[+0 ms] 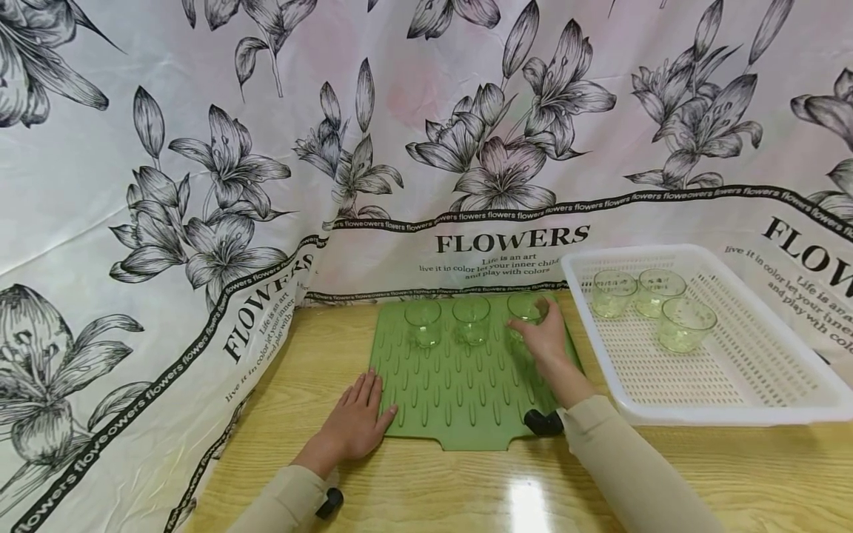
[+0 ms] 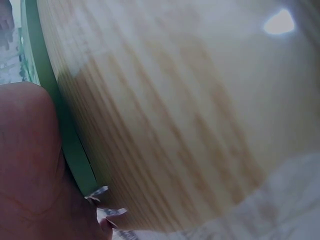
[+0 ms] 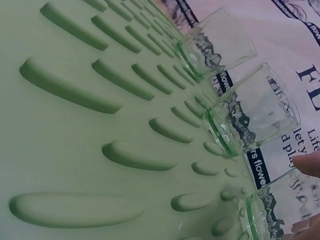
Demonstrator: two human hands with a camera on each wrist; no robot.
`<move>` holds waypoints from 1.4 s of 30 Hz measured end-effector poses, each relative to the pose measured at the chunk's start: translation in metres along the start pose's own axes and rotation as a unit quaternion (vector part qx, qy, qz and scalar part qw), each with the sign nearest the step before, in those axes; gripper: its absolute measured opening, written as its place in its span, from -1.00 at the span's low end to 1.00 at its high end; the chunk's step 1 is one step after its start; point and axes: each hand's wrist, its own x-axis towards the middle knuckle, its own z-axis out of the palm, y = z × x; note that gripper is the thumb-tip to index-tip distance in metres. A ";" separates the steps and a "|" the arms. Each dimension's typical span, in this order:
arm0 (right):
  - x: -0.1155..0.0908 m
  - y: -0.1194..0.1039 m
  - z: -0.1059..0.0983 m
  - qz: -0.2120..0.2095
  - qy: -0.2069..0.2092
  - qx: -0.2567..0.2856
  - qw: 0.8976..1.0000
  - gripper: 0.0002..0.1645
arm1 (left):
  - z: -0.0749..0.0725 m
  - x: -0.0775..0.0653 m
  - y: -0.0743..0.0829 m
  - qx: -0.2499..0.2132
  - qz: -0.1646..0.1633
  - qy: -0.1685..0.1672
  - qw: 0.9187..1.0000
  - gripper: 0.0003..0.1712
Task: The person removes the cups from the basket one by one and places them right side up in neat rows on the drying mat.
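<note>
My right hand (image 1: 543, 337) grips a clear glass (image 1: 523, 305) by its sides at the back right of a green ridged draining mat (image 1: 443, 400). In the right wrist view, that glass (image 3: 260, 212) stands upright with its base at the mat, fingertips on its wall. Two more glasses, the left one (image 1: 423, 326) and the middle one (image 1: 472, 324), stand upright in line with it along the mat's back. My left hand (image 1: 360, 418) lies with extended fingers at the mat's left edge. The left wrist view shows part of that hand (image 2: 25, 160) against the green edge (image 2: 42, 65).
A white perforated plastic basket (image 1: 706, 414) stands to the right of the mat, with three glasses (image 1: 686, 326) inside at its left. Wooden tabletop (image 1: 426, 488) lies in front. Floral printed cloth (image 1: 373, 259) hangs behind and to the left.
</note>
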 end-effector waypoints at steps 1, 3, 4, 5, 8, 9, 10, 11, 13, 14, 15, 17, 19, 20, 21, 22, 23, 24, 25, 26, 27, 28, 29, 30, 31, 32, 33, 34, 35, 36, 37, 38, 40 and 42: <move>0.001 0.000 0.000 0.000 0.001 -0.001 1.000 0.05 | 0.000 0.000 0.000 0.000 0.000 0.000 1.000 -0.09; 0.002 -0.001 0.000 0.001 0.002 -0.003 1.000 0.05 | 0.001 0.001 0.000 0.001 -0.001 0.000 1.000 -0.09; 0.002 -0.001 -0.001 0.001 0.002 -0.003 1.000 0.04 | 0.001 0.001 0.000 0.002 -0.001 -0.001 1.000 -0.09; 0.003 -0.001 -0.001 0.001 0.002 -0.003 1.000 0.04 | 0.002 0.001 -0.001 0.003 -0.002 -0.001 1.000 -0.09; 0.004 -0.001 -0.002 0.003 0.001 -0.003 1.000 0.01 | 0.004 0.002 -0.002 0.004 -0.002 0.000 1.000 -0.09; 0.004 -0.001 -0.002 0.004 0.000 -0.002 1.000 0.01 | 0.004 0.003 -0.002 0.004 -0.002 0.000 1.000 -0.09; 0.004 -0.001 -0.003 0.006 -0.002 0.000 1.000 0.00 | 0.004 0.003 -0.002 0.005 -0.002 0.001 1.000 -0.08; 0.004 -0.001 -0.003 0.007 -0.003 0.000 1.000 0.00 | 0.004 0.003 -0.002 0.006 -0.002 0.002 1.000 -0.08; 0.004 0.000 -0.003 0.009 -0.005 0.000 1.000 0.02 | 0.005 0.003 -0.003 0.008 -0.002 0.004 1.000 -0.08; 0.004 0.000 -0.004 0.008 -0.006 0.000 1.000 0.02 | 0.005 0.003 -0.003 0.010 -0.002 0.004 1.000 -0.07; 0.004 0.001 -0.004 0.008 -0.007 0.000 1.000 0.03 | 0.005 0.003 -0.003 0.010 -0.001 0.005 1.000 -0.07; 0.004 0.001 -0.004 0.007 -0.008 -0.001 1.000 0.05 | 0.006 0.004 -0.003 0.010 -0.001 0.004 1.000 -0.07; 0.005 0.002 -0.004 0.007 -0.008 -0.004 1.000 0.05 | 0.006 0.004 -0.003 0.008 0.000 0.004 1.000 -0.07; 0.005 0.002 -0.004 0.007 -0.008 -0.006 1.000 0.04 | 0.005 0.003 -0.003 0.008 0.000 0.005 1.000 -0.07; 0.006 0.003 -0.005 0.009 -0.008 -0.008 1.000 0.04 | 0.005 0.003 -0.003 0.006 0.001 0.005 1.000 -0.07; 0.007 0.003 -0.005 0.010 -0.007 -0.009 1.000 0.05 | 0.005 0.003 -0.003 0.006 0.001 0.006 1.000 -0.07; 0.007 0.004 -0.005 0.012 -0.007 -0.010 1.000 0.05 | 0.005 0.003 -0.003 0.005 0.002 0.007 1.000 -0.07; 0.008 0.004 -0.005 0.012 -0.007 -0.010 1.000 0.05 | 0.004 0.003 -0.003 0.005 0.002 0.008 1.000 -0.07; 0.008 0.005 -0.006 0.013 -0.007 -0.010 1.000 0.06 | 0.004 0.002 -0.002 0.005 0.002 0.008 1.000 -0.07; 0.008 0.005 -0.006 0.015 -0.007 -0.009 1.000 0.08 | 0.004 0.002 -0.002 0.004 0.002 0.008 1.000 -0.07; 0.008 0.006 -0.005 0.016 -0.005 -0.009 1.000 0.11 | 0.004 0.002 -0.003 0.004 0.002 0.008 1.000 -0.07; 0.008 0.006 -0.006 0.016 -0.004 -0.009 1.000 0.13 | 0.005 0.002 -0.003 0.004 0.002 0.007 1.000 -0.07; 0.008 0.007 -0.006 0.017 -0.003 -0.010 1.000 0.16 | 0.005 0.002 -0.003 0.004 0.002 0.006 1.000 -0.07; 0.008 0.007 -0.006 0.017 -0.002 -0.012 1.000 0.18 | 0.004 0.002 -0.002 0.004 0.002 0.005 1.000 -0.07; 0.007 0.007 -0.006 0.018 -0.001 -0.016 1.000 0.21 | 0.004 0.002 -0.002 0.005 0.002 0.004 1.000 -0.07; 0.007 0.006 -0.006 0.017 0.000 -0.020 1.000 0.22 | 0.004 0.002 -0.002 0.005 0.001 0.004 1.000 -0.07; 0.006 0.006 -0.005 0.016 0.002 -0.024 1.000 0.23 | 0.004 0.001 -0.002 0.006 0.001 0.004 1.000 -0.08; 0.005 0.005 -0.005 0.015 0.004 -0.029 0.999 0.24 | 0.003 0.001 -0.002 0.006 0.001 0.004 1.000 -0.07; 0.004 0.003 -0.005 0.013 0.005 -0.034 0.999 0.24 | 0.003 0.001 -0.001 0.006 0.001 0.005 1.000 -0.07; 0.003 0.002 -0.005 0.010 0.008 -0.039 0.999 0.24 | 0.003 0.001 -0.001 0.006 0.001 0.005 1.000 -0.07; 0.003 0.001 -0.005 0.007 0.010 -0.043 0.999 0.25 | 0.002 0.001 -0.001 0.005 0.002 0.005 1.000 -0.07; 0.002 -0.001 -0.004 0.003 0.012 -0.046 0.999 0.25 | 0.002 0.001 -0.001 0.004 0.002 0.006 1.000 -0.07; 0.000 -0.003 -0.004 -0.007 0.016 -0.053 0.998 0.26 | 0.003 0.001 -0.002 0.004 0.002 0.004 1.000 -0.07; -0.001 -0.006 -0.005 -0.018 0.020 -0.062 0.998 0.27 | 0.004 0.002 -0.003 0.004 0.002 0.003 1.000 -0.07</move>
